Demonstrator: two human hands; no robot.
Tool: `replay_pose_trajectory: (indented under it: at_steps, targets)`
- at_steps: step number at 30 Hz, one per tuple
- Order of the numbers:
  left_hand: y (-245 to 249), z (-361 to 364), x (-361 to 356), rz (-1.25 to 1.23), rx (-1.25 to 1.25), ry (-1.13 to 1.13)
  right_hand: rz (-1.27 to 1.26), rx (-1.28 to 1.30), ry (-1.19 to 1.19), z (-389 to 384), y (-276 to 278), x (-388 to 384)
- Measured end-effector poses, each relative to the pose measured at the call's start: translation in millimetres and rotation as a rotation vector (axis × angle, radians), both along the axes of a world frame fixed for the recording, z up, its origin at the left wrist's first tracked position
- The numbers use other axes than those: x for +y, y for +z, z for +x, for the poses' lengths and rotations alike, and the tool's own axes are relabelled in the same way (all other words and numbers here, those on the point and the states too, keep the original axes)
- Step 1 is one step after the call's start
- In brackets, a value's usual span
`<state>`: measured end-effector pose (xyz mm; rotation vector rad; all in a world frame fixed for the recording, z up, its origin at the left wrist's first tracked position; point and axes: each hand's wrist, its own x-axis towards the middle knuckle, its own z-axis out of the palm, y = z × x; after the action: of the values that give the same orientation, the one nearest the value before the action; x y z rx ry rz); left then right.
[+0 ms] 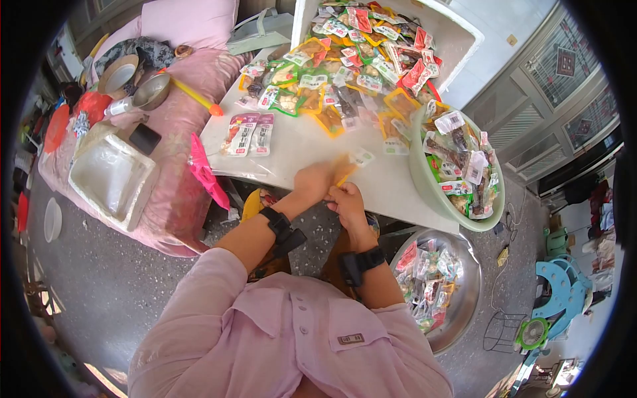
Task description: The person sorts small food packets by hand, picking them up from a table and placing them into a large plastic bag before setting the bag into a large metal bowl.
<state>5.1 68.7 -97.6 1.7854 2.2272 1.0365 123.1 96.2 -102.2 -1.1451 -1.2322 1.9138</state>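
A small yellow-edged plastic snack packet is held between both hands at the near edge of the white surface, just above it. Nearest the camera a pink button shirt is seen, with a black band on each wrist. To the right, on the floor, a round steel basin is part-filled with mixed packets.

The left hand is closed over the packet's left side with the fingers curled on it. The right hand meets it from below, its fingers pinching the packet's lower end; the fingertips are too blurred to be told apart. A small white-labelled packet lies on the surface just beyond.

The step in hand is judged to be the handling of one packet, lifted apart from the rest. Any setting down would call for a clear spot to be chosen, since the containers are already well filled.

Further right, a pale green plastic basin heaped with packets stands on the surface's corner. Two pink-and-white packets lie side by side to the left. Beyond them a wide spread of colourful packets covers the far half of the surface. On the pink-covered bed at far left, a steel bowl and a white foam tray are placed.
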Motion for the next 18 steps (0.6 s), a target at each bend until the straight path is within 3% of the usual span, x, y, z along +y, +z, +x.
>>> replay_pose_trajectory:
  at_steps: [1, 4, 6, 8, 11, 14, 18]
  targets:
    - [-1.5, -1.2, -1.8, 0.016, 0.039, -0.035, -0.022, -0.090, 0.158, 5.6, 8.2, 1.4]
    - [-6.1, -4.6, -4.4, 0.085, 0.144, -0.095, 0.184, -0.346, 0.320, 33.6, 18.5, 22.7]
    - [-12.5, -2.5, -2.9, 0.153, 0.187, -0.076, 0.555, -0.368, 0.008, 46.1, -0.6, 53.1]
    - [-16.3, -2.8, -1.3, 0.165, 0.201, -0.082, 0.995, -0.645, -0.154, 48.7, 18.8, 70.7]
    - [-15.5, -4.0, -2.8, 0.157, 0.178, -0.090, 1.028, -0.850, -0.070, 43.5, -3.7, 104.9]
    - [-12.1, -3.5, -2.9, 0.132, 0.157, -0.070, 0.684, -0.789, 0.084, 34.3, 8.7, 103.7]
    - [-12.5, -3.6, -4.6, 0.117, 0.113, -0.061, 0.364, -0.511, 0.244, 39.9, 12.5, 96.5]
